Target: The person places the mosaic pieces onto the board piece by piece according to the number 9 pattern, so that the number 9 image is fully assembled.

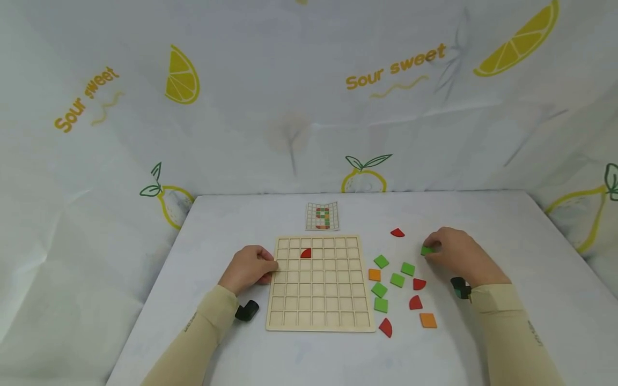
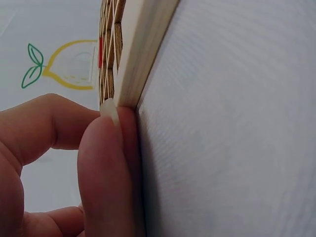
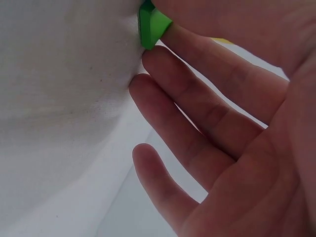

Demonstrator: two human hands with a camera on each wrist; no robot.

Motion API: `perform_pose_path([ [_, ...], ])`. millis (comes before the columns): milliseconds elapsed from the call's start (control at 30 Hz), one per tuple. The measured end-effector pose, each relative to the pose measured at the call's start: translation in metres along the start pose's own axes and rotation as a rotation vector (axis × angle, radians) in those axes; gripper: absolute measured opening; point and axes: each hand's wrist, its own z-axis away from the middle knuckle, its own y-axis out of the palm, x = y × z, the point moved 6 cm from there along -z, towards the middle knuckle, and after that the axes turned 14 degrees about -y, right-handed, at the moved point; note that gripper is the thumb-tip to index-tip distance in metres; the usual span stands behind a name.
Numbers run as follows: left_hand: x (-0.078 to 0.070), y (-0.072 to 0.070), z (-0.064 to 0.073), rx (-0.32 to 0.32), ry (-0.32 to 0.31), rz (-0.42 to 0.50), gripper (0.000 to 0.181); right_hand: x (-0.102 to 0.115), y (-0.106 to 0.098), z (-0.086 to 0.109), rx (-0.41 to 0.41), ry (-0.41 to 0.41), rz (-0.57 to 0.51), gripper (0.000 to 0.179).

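Note:
A light wooden grid board (image 1: 314, 292) lies flat on the white table, with one red quarter-circle tile (image 1: 306, 253) set in a cell of its second row. My left hand (image 1: 248, 265) grips the board's left edge; the left wrist view has the thumb (image 2: 103, 168) right at that edge. To the right of the board, my right hand (image 1: 458, 257) pinches a green square tile (image 1: 426, 250) between thumb and index finger. In the right wrist view this green tile (image 3: 157, 27) shows close to the cloth, while the other fingers (image 3: 173, 118) extend beside it.
Loose green squares (image 1: 397, 280), orange squares (image 1: 428, 320) and red quarter-circles (image 1: 416, 303) are scattered between the board and my right arm. Behind the board lies a small pattern card (image 1: 311, 217) with a coloured figure like a 9. A printed white cloth (image 1: 251, 134) hangs at the back.

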Motion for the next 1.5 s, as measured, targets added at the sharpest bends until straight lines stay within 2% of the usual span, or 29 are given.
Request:
perform_pose_path([
  [400, -0.003, -0.002, 0.002, -0.01, 0.003, -0.001, 0.017, 0.001, -0.001, -0.003, -0.013, 0.001, 0.005, 0.029],
  [667, -0.007, -0.007, 0.001, -0.019, 0.019, -0.01, 0.017, 0.003, -0.007, -0.006, -0.035, -0.045, 0.003, 0.026],
  [933, -0.004, -0.008, 0.001, -0.024, 0.01, -0.003, 0.017, 0.007, -0.011, -0.009, -0.014, -0.076, 0.018, 0.028],
  [1033, -0.003, -0.008, 0.002, -0.025, -0.003, 0.002, 0.018, 0.011, -0.012, -0.01, -0.008, -0.093, 0.033, 0.028],
  [1233, -0.005, -0.005, 0.001, -0.013, 0.014, 0.016, 0.017, 0.025, -0.012, -0.012, 0.017, -0.108, 0.048, 0.026],
  [1500, -0.002, 0.0, 0.0, -0.008, 0.008, 0.005, 0.018, 0.065, -0.005, -0.029, 0.027, -0.12, 0.045, 0.026],
])
